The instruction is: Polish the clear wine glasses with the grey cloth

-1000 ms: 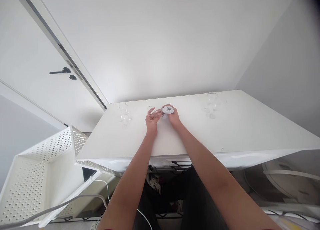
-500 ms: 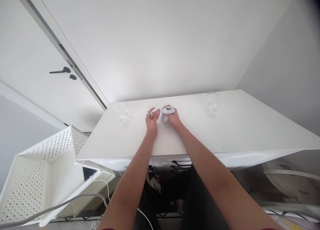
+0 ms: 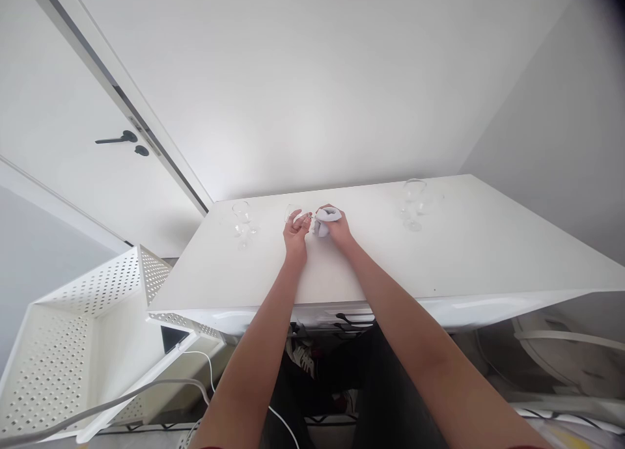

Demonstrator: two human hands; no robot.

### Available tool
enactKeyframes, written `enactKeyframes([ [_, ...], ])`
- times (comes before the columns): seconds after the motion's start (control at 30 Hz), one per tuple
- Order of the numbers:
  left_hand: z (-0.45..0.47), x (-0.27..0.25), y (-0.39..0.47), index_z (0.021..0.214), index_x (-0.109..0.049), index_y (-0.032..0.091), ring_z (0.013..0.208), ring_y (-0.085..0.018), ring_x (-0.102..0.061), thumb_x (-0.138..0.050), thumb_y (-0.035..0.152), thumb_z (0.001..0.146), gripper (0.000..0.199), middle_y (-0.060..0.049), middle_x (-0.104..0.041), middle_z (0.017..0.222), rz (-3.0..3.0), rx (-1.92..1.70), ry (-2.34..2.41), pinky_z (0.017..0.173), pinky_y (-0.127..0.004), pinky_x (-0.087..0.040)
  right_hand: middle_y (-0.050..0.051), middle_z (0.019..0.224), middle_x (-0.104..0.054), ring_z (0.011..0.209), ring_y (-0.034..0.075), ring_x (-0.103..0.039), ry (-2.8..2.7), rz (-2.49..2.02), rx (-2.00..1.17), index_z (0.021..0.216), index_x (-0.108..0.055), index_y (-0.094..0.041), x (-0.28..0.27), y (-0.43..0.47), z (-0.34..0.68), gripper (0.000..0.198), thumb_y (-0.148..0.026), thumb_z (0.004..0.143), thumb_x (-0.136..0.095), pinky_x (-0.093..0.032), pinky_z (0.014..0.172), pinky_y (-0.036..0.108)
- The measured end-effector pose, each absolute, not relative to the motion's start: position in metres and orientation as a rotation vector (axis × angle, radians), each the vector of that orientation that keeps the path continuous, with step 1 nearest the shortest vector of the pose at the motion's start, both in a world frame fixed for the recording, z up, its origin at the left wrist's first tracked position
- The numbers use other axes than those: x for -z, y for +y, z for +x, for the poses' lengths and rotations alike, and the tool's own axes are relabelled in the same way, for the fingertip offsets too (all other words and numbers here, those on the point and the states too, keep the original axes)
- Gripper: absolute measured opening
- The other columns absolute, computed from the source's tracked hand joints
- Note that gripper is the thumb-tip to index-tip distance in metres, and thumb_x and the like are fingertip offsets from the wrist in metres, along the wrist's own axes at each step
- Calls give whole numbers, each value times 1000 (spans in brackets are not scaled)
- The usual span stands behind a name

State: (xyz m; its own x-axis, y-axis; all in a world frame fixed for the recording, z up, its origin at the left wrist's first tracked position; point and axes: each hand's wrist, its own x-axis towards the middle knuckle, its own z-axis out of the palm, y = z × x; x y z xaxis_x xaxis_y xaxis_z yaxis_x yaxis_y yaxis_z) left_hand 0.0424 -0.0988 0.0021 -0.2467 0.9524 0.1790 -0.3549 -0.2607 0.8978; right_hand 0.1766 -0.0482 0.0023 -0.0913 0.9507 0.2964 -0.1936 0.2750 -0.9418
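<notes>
Over the white cabinet top, my left hand is closed around a clear stemmed glass, its bowl tipped to the left. Close by on the right, my right hand grips a pale grey cloth, bunched up at the foot end of the glass. The cloth and fingers hide the glass's base. More clear stemmed glasses stand on both sides: some at the left, others at the right. Their see-through outlines overlap, so I cannot tell them apart well.
A white perforated rack stands at the lower left, with a grey cable crossing it. A door with a black handle is at the far left. Behind the cabinet rises a white wall. Dark drawer handles jut from the front.
The left hand and the glass have shifted very slightly left. The right hand keeps its hold on the cloth in nearly the same place.
</notes>
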Motion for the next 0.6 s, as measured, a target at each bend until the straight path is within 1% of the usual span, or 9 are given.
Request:
enactKeyframes([
  [0.17, 43, -2, -98, 123, -63, 24, 118, -28, -65, -86, 45, 76, 57, -13, -73, 124, 972, -1682, 925, 97, -40, -46, 0, 71, -64, 65, 17, -60, -1233, -784, -1219, 84, -64, -21, -3, -50, 176, 26, -44, 75, -73, -48, 60, 27],
  [0.37, 43, -3, -99, 124, -63, 24, 118, -28, -66, -86, 46, 75, 58, -13, -73, 123, 957, -1708, 912, 94, -39, -47, 1, 81, -67, 74, 17, -61, -1278, -747, -1178, 83, -66, -20, -4, -51, 176, 25, -41, 74, -75, -47, 64, 27],
  [0.5, 43, -1, -97, 122, -64, 23, 118, -28, -65, -87, 45, 74, 58, -13, -73, 120, 933, -1711, 900, 94, -39, -47, 2, 81, -65, 75, 17, -60, -1258, -789, -1221, 81, -65, -20, -1, -47, 175, 26, -44, 75, -72, -48, 66, 27],
  [0.6, 44, -1, -97, 123, -64, 24, 119, -27, -65, -87, 45, 74, 59, -13, -73, 120, 935, -1707, 903, 94, -38, -47, 2, 89, -67, 79, 17, -60, -1242, -822, -1167, 90, -66, -21, 1, -46, 175, 31, -47, 74, -72, -48, 70, 27],
])
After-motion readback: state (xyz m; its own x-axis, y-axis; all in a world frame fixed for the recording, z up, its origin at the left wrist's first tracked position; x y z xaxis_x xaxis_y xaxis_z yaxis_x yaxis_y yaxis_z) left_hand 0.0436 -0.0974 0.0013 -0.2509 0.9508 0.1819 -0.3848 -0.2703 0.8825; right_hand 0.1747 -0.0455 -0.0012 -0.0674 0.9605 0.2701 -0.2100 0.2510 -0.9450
